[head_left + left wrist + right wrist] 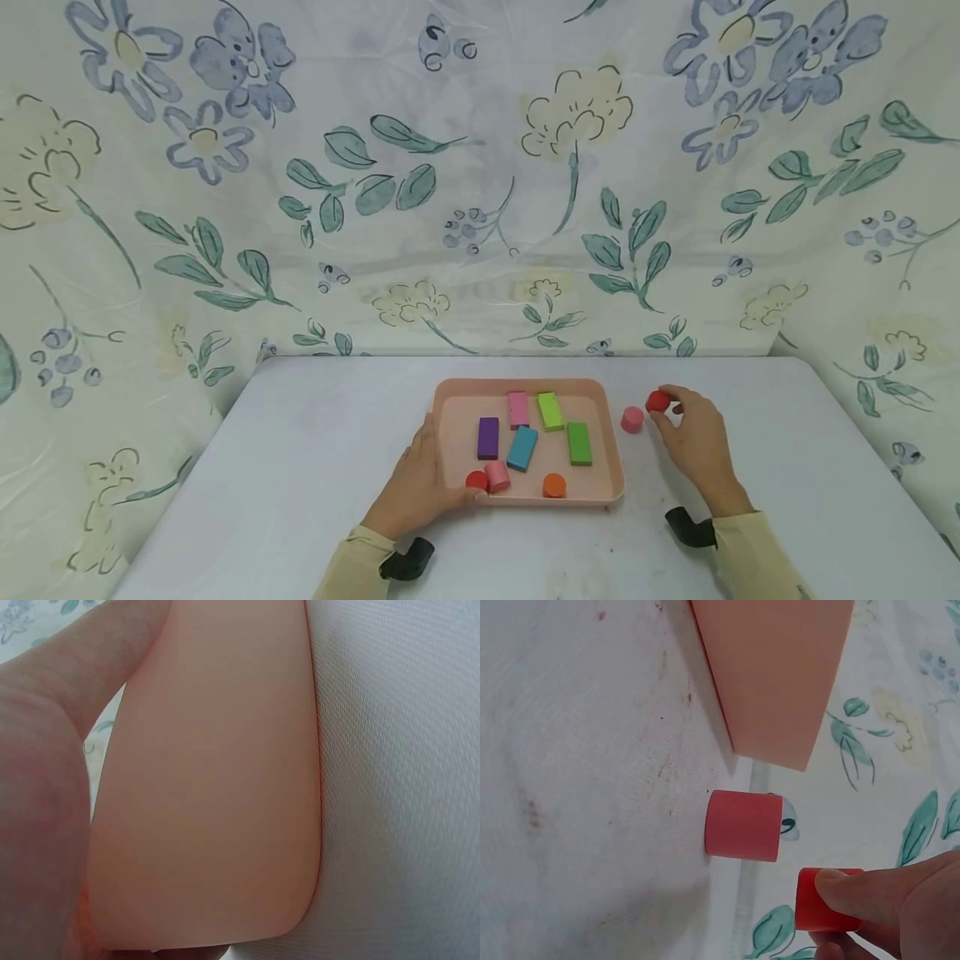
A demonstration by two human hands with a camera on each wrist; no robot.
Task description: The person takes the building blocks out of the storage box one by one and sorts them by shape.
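Note:
My left hand (pixel 422 479) grips the front left corner of a shallow peach-coloured tray (pixel 517 384), with its thumb along the front wall and its fingers at the left side. In the left wrist view, the tray's smooth outer wall (pixel 210 787) fills the middle. To the right of the tray, my right hand (pixel 699 437) pinches a red cylinder block (pixel 814 907) between thumb and fingers, raised above the table. A pink cylinder block (pixel 632 420) stands on the table between the tray and that hand.
Inside the tray lie rectangular blocks: purple (pixel 488 438), blue (pixel 522 448), pink (pixel 518 410), lime (pixel 551 412) and green (pixel 579 443). Near its front are red (pixel 476 481), pink (pixel 497 477) and orange (pixel 554 486) cylinders. Floral cloth (pixel 480 167) hangs behind the white table (pixel 300 467).

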